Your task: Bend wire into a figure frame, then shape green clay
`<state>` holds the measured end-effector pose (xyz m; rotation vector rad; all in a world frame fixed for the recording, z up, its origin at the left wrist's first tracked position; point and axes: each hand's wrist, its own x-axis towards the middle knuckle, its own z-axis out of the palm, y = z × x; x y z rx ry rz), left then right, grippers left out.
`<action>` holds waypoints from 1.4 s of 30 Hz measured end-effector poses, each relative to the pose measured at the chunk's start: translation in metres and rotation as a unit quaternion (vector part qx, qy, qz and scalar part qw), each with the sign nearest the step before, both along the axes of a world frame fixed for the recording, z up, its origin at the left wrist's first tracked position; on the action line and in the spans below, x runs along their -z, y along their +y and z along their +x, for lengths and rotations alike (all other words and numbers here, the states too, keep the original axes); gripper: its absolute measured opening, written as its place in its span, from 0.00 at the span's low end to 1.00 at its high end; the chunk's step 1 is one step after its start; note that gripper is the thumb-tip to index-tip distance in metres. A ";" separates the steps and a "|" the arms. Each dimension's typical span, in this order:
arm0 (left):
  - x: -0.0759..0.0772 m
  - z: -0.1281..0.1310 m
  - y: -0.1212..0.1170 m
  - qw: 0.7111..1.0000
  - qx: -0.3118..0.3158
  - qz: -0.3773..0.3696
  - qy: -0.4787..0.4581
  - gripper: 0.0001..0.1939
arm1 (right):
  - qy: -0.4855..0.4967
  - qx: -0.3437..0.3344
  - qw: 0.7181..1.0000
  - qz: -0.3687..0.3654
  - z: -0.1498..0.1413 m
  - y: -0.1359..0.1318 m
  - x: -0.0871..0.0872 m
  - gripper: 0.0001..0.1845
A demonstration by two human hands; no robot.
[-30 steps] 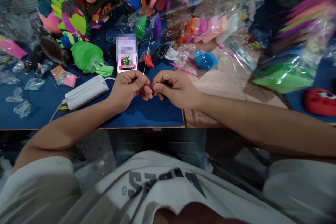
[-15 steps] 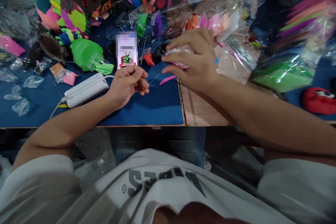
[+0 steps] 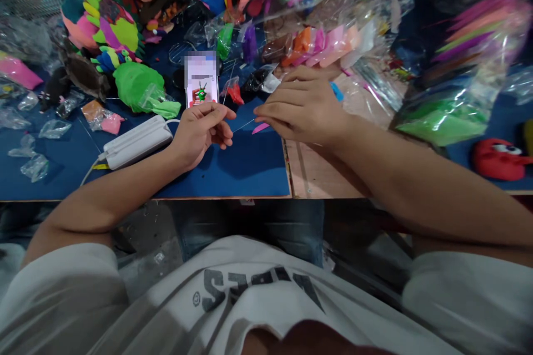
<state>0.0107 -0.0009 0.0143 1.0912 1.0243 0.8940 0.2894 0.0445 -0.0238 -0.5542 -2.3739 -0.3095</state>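
Observation:
My left hand (image 3: 202, 130) rests on the blue mat (image 3: 250, 169) and pinches a thin wire (image 3: 244, 125) that points right, toward my other hand. My right hand (image 3: 303, 108) lies low over the mat's right edge with its fingers stretched out flat. Its fingertips cover a pink stick tool (image 3: 260, 128), of which only the tip shows. A phone (image 3: 201, 80) with a green figure on its screen lies just beyond my left hand.
A white power bank (image 3: 137, 144) with a cable lies left of my left hand. Beyond are a green clay bag (image 3: 137, 86), colourful clay figures (image 3: 104, 28) and bags of clay (image 3: 325, 44). A red figure (image 3: 499, 158) sits at the right.
My hands were together at the wire. My right hand then let go, reached out to the right and came down flat on the pink stick. My left hand has kept the wire.

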 end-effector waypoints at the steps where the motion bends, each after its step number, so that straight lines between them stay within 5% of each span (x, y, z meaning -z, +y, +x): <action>1: 0.000 0.000 0.000 1.000 0.004 0.001 0.004 0.13 | 0.002 0.015 1.000 -0.013 -0.001 0.000 0.001 0.18; 7: 0.002 -0.003 -0.001 0.999 0.048 0.001 0.018 0.12 | 0.020 0.052 0.997 -0.049 -0.002 0.000 0.007 0.20; 14: 0.007 -0.005 -0.003 0.996 0.081 0.014 0.031 0.20 | 0.058 -0.017 0.995 0.084 -0.005 -0.006 -0.004 0.07; 24: -0.006 0.002 -0.001 0.999 -0.025 -0.010 0.027 0.37 | 0.068 -0.021 0.997 0.022 -0.005 -0.005 -0.003 0.15; 31: -0.012 0.007 -0.003 0.999 -0.024 -0.015 0.023 0.39 | 0.064 0.052 0.990 -0.118 -0.004 -0.005 0.002 0.18; 38: -0.005 0.008 -0.003 0.998 -0.028 0.023 0.047 0.40 | 0.045 0.021 0.999 -0.004 -0.008 -0.009 -0.002 0.13; 42: -0.004 0.007 -0.004 0.998 -0.013 0.039 0.045 0.39 | 0.032 0.039 0.999 -0.012 -0.009 -0.010 -0.001 0.14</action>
